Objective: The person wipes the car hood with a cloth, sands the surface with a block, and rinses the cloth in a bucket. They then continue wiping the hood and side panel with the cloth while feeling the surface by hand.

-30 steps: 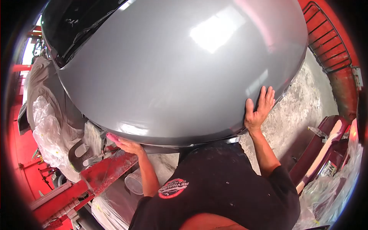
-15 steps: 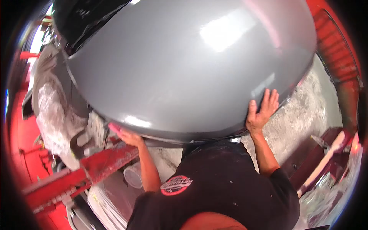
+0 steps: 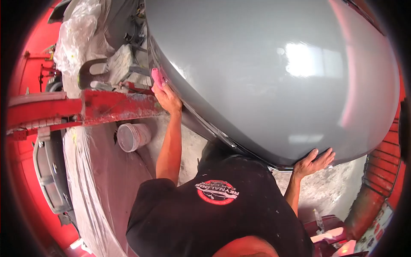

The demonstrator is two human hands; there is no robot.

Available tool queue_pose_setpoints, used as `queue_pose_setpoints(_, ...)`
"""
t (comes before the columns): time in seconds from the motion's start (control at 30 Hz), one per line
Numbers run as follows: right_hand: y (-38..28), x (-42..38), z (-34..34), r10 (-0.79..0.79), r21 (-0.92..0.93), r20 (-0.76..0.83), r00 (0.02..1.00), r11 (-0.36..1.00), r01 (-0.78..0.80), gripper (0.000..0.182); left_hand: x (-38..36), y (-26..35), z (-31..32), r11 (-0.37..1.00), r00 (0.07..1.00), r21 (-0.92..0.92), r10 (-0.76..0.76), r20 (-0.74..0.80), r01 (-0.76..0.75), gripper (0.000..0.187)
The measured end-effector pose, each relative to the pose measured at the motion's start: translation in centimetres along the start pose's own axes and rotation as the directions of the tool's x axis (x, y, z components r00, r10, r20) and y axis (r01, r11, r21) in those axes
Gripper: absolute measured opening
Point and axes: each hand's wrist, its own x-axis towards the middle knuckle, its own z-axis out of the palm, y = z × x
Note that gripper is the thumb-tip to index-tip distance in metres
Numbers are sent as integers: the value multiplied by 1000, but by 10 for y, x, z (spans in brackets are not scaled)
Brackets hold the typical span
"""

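Observation:
A large, glossy grey car panel (image 3: pixel 248 81), which looks like a hood, fills the upper middle and right of the head view. My left hand (image 3: pixel 168 98) is closed around a pink cloth (image 3: pixel 158 78) at the panel's left edge. On the panel's lower edge at the right, my right hand (image 3: pixel 311 163) lies flat with its fingers spread. The panel's front edge is close against my body in the black shirt.
A red metal beam (image 3: pixel 120 107) reaches in from the left, with a white bucket (image 3: pixel 133 136) beneath it. Plastic-wrapped parts (image 3: pixel 79 36) stand at the upper left. Plastic sheeting (image 3: pixel 94 184) hangs at the lower left. Dark red parts (image 3: pixel 329 225) lie at the lower right.
The view has turned, so the panel now sits further right. My left hand with the pink cloth has moved up along the panel's left edge. My right hand is still on the panel.

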Motion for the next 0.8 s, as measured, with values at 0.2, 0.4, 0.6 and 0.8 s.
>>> queue_pose_setpoints(0.2, -4, 3, -3, 16, -20, 18, 1000, 1000, -15, 62, -1, 5, -2, 999, 999, 22, 37, -17, -37, 41)
queue_pose_setpoints(0.4, -4, 2, -3, 35, -33, 53, 998, 999, -33, 63, 0, -1, 1, 998, 998, 38, 46, -30, -45, 42)
queue_pose_setpoints(0.6, -4, 2, 1, 12, -19, -14, 1000, 1000, -12, 63, 1, -5, 2, 998, 999, 66, 16, -27, -15, 45)
queue_pose_setpoints(0.8, -4, 2, 0, 17, -32, -12, 1000, 999, -17, 62, 0, 2, 2, 998, 999, 55, 18, -44, -15, 42)
